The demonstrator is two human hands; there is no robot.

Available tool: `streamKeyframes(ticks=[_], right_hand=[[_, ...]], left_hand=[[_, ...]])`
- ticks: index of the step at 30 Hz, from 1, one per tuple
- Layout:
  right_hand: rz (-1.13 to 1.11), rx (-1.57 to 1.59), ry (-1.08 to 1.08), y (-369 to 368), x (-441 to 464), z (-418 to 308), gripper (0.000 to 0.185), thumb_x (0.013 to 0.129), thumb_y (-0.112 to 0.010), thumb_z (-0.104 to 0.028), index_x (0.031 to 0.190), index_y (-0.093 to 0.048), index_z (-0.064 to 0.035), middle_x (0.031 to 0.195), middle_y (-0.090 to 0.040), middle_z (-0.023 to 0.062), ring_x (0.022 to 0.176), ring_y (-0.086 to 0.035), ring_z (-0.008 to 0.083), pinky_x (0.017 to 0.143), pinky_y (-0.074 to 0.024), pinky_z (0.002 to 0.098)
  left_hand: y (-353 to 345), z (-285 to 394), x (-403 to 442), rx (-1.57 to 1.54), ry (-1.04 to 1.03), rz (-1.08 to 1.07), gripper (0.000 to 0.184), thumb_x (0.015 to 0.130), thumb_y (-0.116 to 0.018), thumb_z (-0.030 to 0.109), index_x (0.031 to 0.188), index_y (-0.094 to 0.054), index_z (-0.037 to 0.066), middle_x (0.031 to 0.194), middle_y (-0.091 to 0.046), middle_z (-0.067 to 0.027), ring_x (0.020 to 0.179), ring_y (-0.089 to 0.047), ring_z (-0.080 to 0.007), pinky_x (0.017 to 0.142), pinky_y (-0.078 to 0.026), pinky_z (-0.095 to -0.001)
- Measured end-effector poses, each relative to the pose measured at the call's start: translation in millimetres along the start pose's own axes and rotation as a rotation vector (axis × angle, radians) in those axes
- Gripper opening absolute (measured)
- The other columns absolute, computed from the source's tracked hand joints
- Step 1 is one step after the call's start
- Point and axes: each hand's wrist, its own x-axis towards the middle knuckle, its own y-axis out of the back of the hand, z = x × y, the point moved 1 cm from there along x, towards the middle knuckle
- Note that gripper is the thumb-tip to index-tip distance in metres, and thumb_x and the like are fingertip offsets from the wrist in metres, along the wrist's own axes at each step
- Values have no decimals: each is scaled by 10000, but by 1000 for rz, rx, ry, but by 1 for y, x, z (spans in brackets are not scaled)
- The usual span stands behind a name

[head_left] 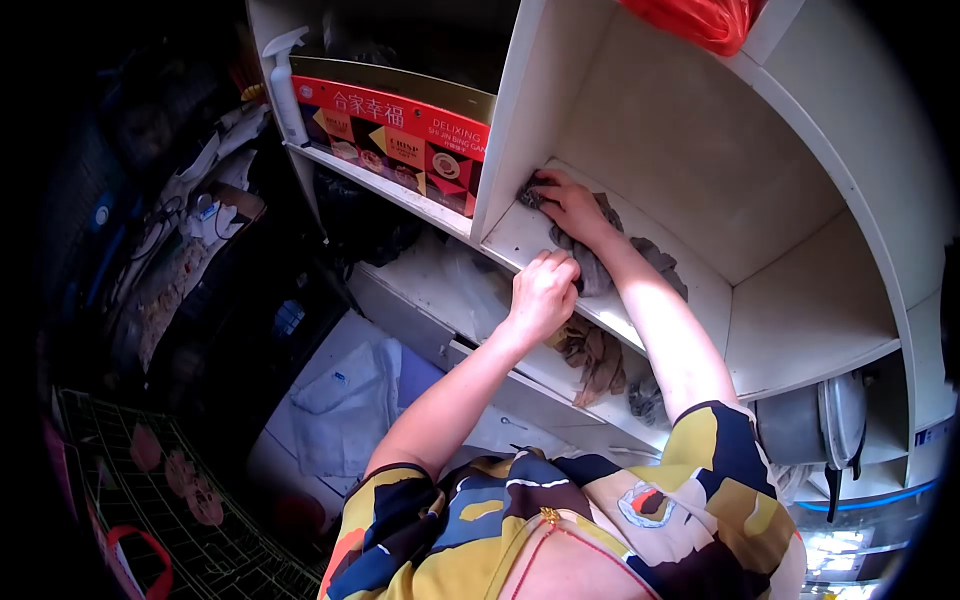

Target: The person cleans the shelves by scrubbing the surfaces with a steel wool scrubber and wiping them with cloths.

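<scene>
A crumpled grey-brown cloth (597, 275) lies along the floor of an open white shelf compartment. My left hand (545, 292) is closed at the compartment's front edge, its curled fingers on the near end of that cloth. Deeper in, by the left divider, my right hand (574, 206) has its fingers bent over a dark grey wad of cloth (530, 190). Part of the cloth is hidden under my right forearm, so I cannot tell whether both hands hold one piece.
Left of the divider stand a red biscuit box (390, 140) and a white spray bottle (285, 90). Brown crumpled material (592, 362) sits on the shelf below. A metal pot (815, 425) is at right, a red plastic bag (700, 22) above, a green wire basket (170, 500) at lower left.
</scene>
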Motion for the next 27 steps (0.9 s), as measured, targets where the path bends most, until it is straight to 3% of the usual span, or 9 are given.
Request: streamKeyframes(ticks=[2,5,6,10,14,19,23,27], right_hand=[[150,-157,-123,-2,8,1,301,780,-669,-71,1075,-721,-104,1288,-571,119,1123,-587,313,953,-486,386],[169,-219,-126,2,17,13,311,778,-654,-61,1078,-716,-111,1185,-625,120,1080,-602,323,942,-489,400],[214,-173,-30,0,18,7,307,753,-671,-55,1054,-712,-100,1075,-651,124,1013,-624,324,897,-501,398],[98,149,71,3,-9,-67,287,686,-725,-66,971,-697,-72,963,-642,119,897,-636,321,773,-511,383],[15,265,113,-5,-8,-84,214,686,-716,-72,898,-687,-63,971,-622,106,900,-631,312,755,-511,381],[240,-33,26,-7,-5,-82,174,694,-682,-22,868,-681,-41,911,-588,111,848,-627,295,736,-505,370],[135,30,170,-9,-22,-102,152,732,-653,-49,879,-685,-27,937,-589,117,912,-614,314,787,-506,389],[192,-168,-2,-8,-14,-88,164,753,-628,-44,902,-694,-26,958,-587,122,937,-602,316,804,-504,393]], left_hand=[[4,1,-2,9,12,-19,134,666,-578,-16,781,-556,48,816,-571,-92,793,-579,-291,697,-492,-404],[-1,2,2,-39,7,-5,122,669,-574,-17,772,-555,47,805,-565,-93,777,-575,-294,694,-490,-408],[3,-1,2,-74,-2,-14,121,676,-566,-29,772,-554,43,798,-576,-95,776,-582,-295,705,-488,-404],[6,-3,-5,-258,-3,32,138,670,-549,-73,764,-547,28,772,-591,-99,748,-591,-293,693,-489,-379],[27,9,-24,-411,-21,38,172,646,-527,-122,745,-534,18,725,-575,-106,702,-578,-292,654,-482,-364],[33,11,-31,-427,53,99,169,637,-525,-129,732,-529,10,693,-546,-117,672,-566,-292,627,-471,-375],[29,4,-42,-397,158,144,189,667,-484,-178,735,-545,-12,707,-588,-111,660,-588,-254,622,-476,-335],[27,3,-51,-391,187,69,178,676,-488,-175,738,-543,-18,707,-585,-109,657,-585,-243,620,-471,-332]])
